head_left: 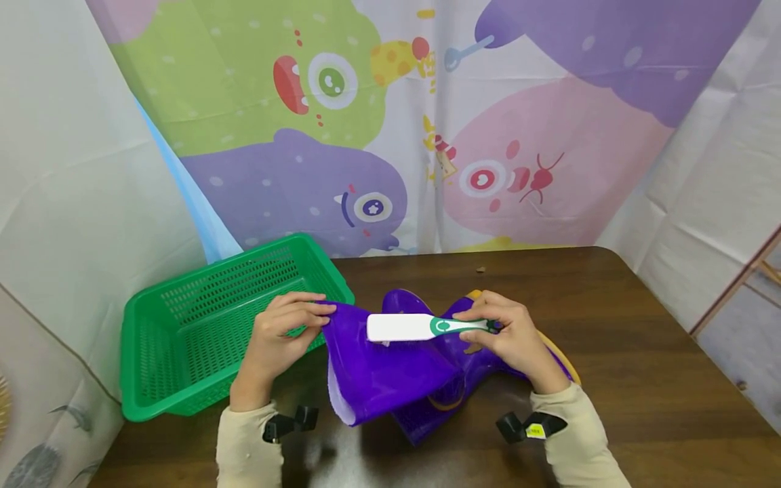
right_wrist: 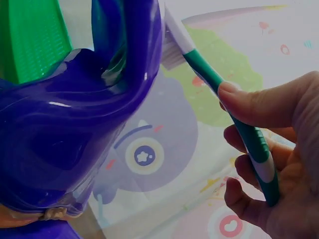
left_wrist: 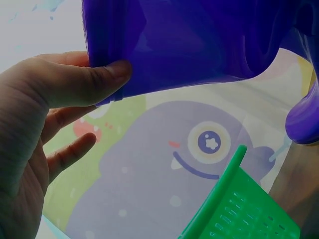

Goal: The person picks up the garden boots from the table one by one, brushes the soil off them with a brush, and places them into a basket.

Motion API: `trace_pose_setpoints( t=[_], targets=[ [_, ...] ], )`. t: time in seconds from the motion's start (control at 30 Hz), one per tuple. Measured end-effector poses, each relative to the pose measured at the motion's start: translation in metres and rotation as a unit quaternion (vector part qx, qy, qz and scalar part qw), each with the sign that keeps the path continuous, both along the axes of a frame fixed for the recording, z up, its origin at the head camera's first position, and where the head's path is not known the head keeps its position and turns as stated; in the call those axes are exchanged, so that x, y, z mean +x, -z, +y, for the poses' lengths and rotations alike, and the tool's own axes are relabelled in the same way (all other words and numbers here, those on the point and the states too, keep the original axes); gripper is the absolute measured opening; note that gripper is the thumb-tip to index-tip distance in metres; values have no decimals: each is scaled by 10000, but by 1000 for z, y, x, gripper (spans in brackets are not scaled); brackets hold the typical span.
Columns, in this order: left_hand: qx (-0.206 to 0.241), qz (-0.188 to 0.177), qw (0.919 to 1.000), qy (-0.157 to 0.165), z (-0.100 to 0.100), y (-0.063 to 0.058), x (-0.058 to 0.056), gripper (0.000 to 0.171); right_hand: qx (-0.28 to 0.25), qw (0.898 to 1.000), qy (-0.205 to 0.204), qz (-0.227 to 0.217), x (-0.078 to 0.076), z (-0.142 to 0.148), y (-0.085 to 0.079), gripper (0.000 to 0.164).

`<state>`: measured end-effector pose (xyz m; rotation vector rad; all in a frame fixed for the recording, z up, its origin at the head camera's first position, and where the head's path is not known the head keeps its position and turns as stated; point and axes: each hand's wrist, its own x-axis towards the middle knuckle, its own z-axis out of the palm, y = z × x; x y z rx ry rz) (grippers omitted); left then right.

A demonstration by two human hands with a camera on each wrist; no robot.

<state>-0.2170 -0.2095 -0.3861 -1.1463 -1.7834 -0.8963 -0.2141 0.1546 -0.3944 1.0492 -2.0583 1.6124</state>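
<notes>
A purple rubber boot lies on its side, its shaft opening toward the left and its pale lining showing at the rim. My left hand pinches that rim between thumb and fingers; the left wrist view shows the thumb on the boot shaft. In my right hand is a white and green brush, held by its handle. Its bristles touch or nearly touch the shaft. A second purple boot with a yellow-orange sole lies partly hidden beneath the first.
A green plastic basket with perforated walls stands at the left of the dark wooden table. Behind the table hangs a cartoon-print curtain. A small brown bit lies near the back edge.
</notes>
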Motion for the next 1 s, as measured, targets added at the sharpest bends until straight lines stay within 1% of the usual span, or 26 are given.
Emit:
trace_pose_setpoints(
  t=[0.23, 0.37, 0.47, 0.53, 0.6, 0.63, 0.7, 0.77, 0.83, 0.9, 1.0],
  targets=[
    [-19, -53, 10000, -52, 0, 1, 0, 29, 5, 9983, 429, 393, -3, -1, 3, 31],
    [-3, -62, 10000, -16, 0, 1, -1, 28, -9, 9958, 720, 567, -4, 0, 1, 32],
    [17, -67, 10000, 23, 0, 1, -1, 28, -2, 9937, 939, 605, -4, 2, -1, 30],
    [29, -74, 10000, 20, 0, 0, -1, 28, 14, 9936, 974, 563, -3, 4, -2, 29],
    [31, -88, 10000, 2, 0, 0, 0, 28, -17, 9963, 761, 410, -1, 5, -4, 28],
    [35, -96, 9999, -6, 0, 0, 0, 29, -53, 9982, 529, 296, 0, 6, -5, 28],
    [28, -101, 9999, -36, 0, 0, 0, 29, -88, 9999, -63, 111, 1, 7, -8, 29],
    [18, -109, 9999, -53, 0, 0, 1, 29, -40, 9978, -657, -31, 3, 8, -9, 30],
    [5, -118, 9999, -61, 0, 0, 1, 29, 107, 9942, -1073, -56, 3, 8, -9, 31],
    [0, -129, 9999, -55, 0, 0, 1, 29, 292, 9928, -1163, -47, 3, 7, -8, 32],
    [6, -143, 9999, -36, 0, -1, 1, 29, 421, 9950, -904, -71, 1, 5, -5, 33]
  ],
)
